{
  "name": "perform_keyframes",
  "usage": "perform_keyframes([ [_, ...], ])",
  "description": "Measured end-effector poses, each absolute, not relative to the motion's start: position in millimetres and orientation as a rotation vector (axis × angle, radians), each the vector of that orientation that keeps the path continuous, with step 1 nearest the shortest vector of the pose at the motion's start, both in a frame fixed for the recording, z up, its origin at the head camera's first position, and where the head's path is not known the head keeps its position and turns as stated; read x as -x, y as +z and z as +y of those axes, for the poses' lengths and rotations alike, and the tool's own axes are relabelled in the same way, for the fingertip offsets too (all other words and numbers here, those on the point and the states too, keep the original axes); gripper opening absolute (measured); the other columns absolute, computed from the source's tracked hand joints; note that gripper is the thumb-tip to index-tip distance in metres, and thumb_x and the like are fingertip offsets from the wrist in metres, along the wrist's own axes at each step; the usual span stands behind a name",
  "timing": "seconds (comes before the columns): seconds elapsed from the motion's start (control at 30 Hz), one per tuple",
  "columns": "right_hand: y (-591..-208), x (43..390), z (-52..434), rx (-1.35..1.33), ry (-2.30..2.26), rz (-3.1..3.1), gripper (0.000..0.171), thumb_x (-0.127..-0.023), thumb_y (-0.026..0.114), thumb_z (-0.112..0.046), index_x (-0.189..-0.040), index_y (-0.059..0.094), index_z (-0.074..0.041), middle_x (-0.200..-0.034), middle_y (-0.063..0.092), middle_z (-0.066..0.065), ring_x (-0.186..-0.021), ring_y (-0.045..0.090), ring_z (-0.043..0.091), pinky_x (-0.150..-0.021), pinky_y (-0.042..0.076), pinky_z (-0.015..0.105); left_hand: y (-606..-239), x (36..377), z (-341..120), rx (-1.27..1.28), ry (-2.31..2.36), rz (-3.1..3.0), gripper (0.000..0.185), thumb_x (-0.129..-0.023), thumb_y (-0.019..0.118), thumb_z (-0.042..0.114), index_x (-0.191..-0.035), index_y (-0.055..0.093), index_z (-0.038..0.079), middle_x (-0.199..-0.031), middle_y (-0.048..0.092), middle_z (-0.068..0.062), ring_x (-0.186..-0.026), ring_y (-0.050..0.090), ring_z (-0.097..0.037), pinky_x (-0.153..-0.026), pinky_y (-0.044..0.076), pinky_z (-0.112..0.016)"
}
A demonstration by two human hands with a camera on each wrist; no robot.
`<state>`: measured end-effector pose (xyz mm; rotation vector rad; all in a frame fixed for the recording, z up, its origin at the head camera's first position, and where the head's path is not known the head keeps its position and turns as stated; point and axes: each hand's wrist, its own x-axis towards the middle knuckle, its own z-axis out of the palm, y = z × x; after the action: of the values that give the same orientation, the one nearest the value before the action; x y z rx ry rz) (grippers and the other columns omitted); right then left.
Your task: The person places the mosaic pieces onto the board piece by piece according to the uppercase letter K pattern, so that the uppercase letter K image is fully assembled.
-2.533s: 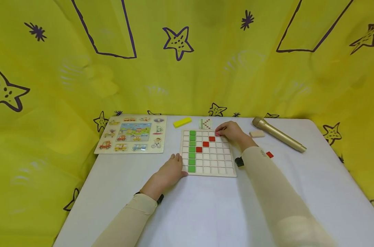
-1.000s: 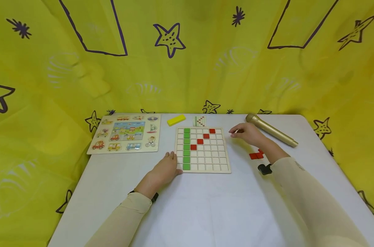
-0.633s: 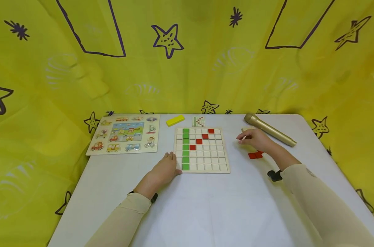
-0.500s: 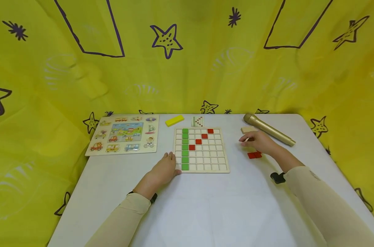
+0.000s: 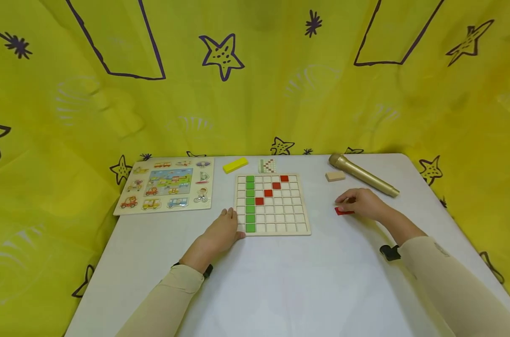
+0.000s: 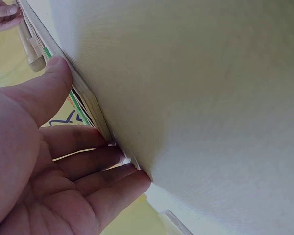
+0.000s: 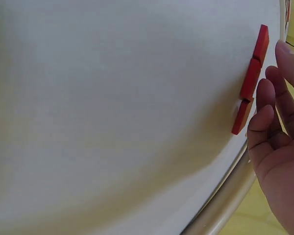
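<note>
A square wooden grid board [image 5: 283,218] lies mid-table, with a column of green tiles [image 5: 250,201] and a short diagonal of red tiles [image 5: 268,193] in it. At its near left corner is my left hand [image 5: 221,231], thumb against the front edge, fingers against the left side. In the left wrist view, these fingers touch the table beside the board's edge [image 6: 91,103]. Right of the board, my right hand [image 5: 360,203] hovers close over loose red tiles [image 5: 340,211], partly hiding them. The right wrist view shows three such tiles [image 7: 250,78] in a row, fingertips beside them.
A picture puzzle board [image 5: 204,206] lies at the left. Along the back are a yellow block [image 5: 235,164], a small pattern card [image 5: 267,165], a plain wooden block [image 5: 335,176] and a gold microphone [image 5: 364,175]. A yellow curtain [image 5: 255,112] hangs behind the table.
My right hand has let go of the red tile at the diagonal's top end and moved right and down to the loose red tiles. My left hand stays at the board's corner.
</note>
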<state>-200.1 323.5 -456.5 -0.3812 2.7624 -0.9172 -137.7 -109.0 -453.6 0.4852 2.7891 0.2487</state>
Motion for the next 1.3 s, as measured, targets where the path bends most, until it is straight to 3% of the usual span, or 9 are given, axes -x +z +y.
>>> perform_keyframes([
  [0.3,-460,194,327,0.49,-0.916,2.75,0.022,-0.087,0.08,-0.013,-0.108,0.078,-0.008,-0.105,0.072,0.005,-0.101,0.062,0.025,-0.087,0.05,0.034,-454,138,-110,-0.51,0.247,2.794,0.078,-0.1,0.062,0.038,-0.147,0.034,-0.018,-0.153,0.034,-0.033,-0.144,0.031,-0.046,-0.117,0.033,-0.046],
  [0.57,-453,194,322,0.544,-0.823,2.738,0.011,-0.088,0.079,-0.012,-0.099,0.078,-0.01,-0.101,0.071,0.002,-0.097,0.06,0.024,-0.088,0.05,0.042,-452,137,-110,-0.51,0.267,2.79,0.077,-0.1,0.063,0.037,-0.146,0.035,-0.018,-0.153,0.034,-0.033,-0.144,0.031,-0.046,-0.116,0.033,-0.046],
  [0.7,-452,196,319,0.509,-0.819,2.721,0.008,-0.088,0.078,-0.01,-0.097,0.077,-0.012,-0.097,0.071,0.0,-0.092,0.058,0.022,-0.081,0.051,0.035,-452,137,-111,-0.5,0.264,2.788,0.078,-0.1,0.062,0.038,-0.147,0.034,-0.017,-0.154,0.033,-0.032,-0.144,0.03,-0.045,-0.116,0.033,-0.046],
  [0.83,-451,201,313,0.431,-0.885,2.657,0.007,-0.09,0.074,-0.007,-0.097,0.077,-0.009,-0.09,0.071,0.0,-0.079,0.058,0.019,-0.067,0.051,0.027,-450,137,-111,-0.493,0.263,2.788,0.077,-0.1,0.063,0.037,-0.147,0.034,-0.017,-0.154,0.033,-0.032,-0.145,0.03,-0.045,-0.116,0.033,-0.046],
  [0.97,-446,207,303,0.404,-0.889,2.642,0.007,-0.091,0.075,-0.013,-0.097,0.078,-0.011,-0.089,0.07,0.0,-0.074,0.055,0.019,-0.061,0.048,0.028,-449,136,-110,-0.489,0.258,2.787,0.077,-0.099,0.063,0.037,-0.147,0.035,-0.017,-0.154,0.034,-0.032,-0.145,0.03,-0.045,-0.116,0.033,-0.046],
  [1.3,-436,226,261,0.554,-0.914,2.654,0.006,-0.092,0.074,-0.012,-0.097,0.079,-0.012,-0.101,0.074,0.002,-0.092,0.06,0.021,-0.081,0.049,0.036,-452,137,-109,-0.496,0.244,2.792,0.077,-0.1,0.062,0.037,-0.147,0.035,-0.017,-0.154,0.034,-0.032,-0.144,0.031,-0.045,-0.117,0.033,-0.045],
])
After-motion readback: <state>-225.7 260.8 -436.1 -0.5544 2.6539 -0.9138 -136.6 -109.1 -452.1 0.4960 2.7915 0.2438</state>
